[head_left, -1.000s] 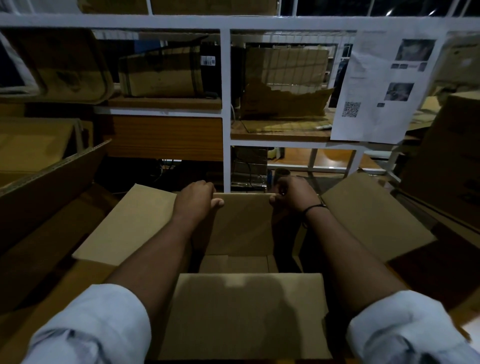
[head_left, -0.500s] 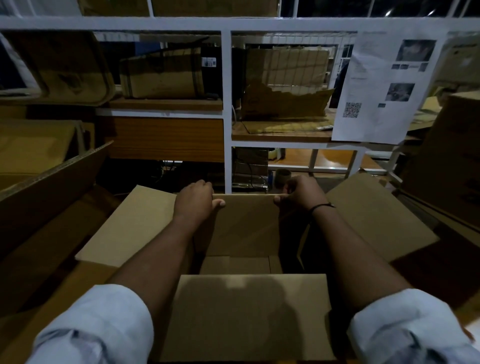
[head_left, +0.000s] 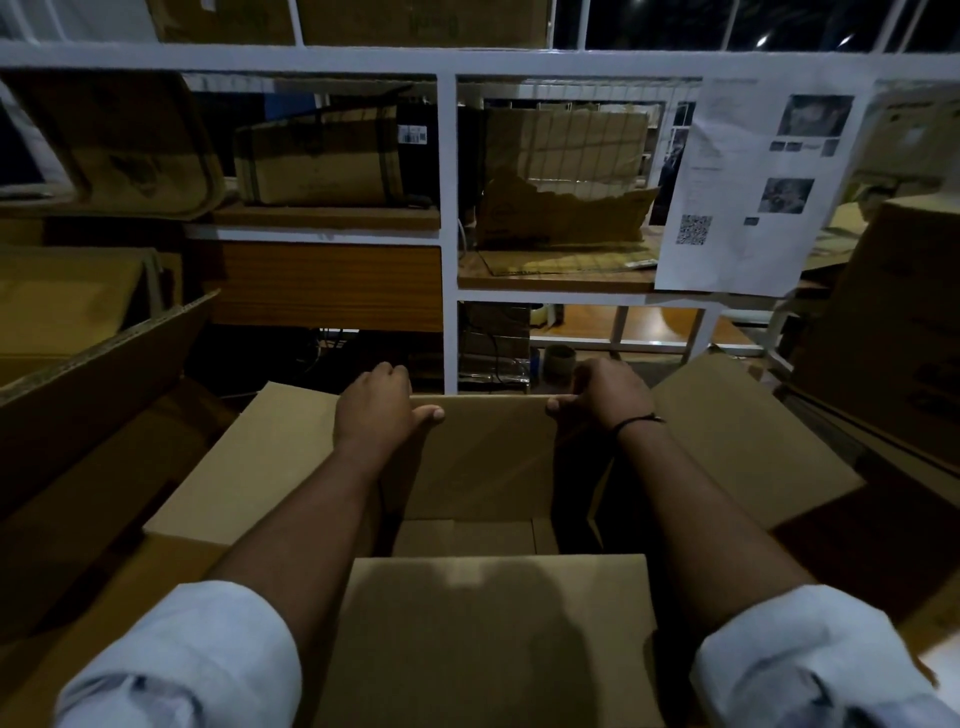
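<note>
Fingers (head_left: 387, 371) grip the upright far flap (head_left: 488, 457), edge running crosswise.

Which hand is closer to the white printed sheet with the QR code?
Right. The right hand grips the box flap below and left of the sheet; the left hand grips the same flap farther left.

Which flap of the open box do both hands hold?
The far flap, upright: left hand and right hand grip its top edge. Left flap, right flap and near flap spread outward, unheld.
</note>
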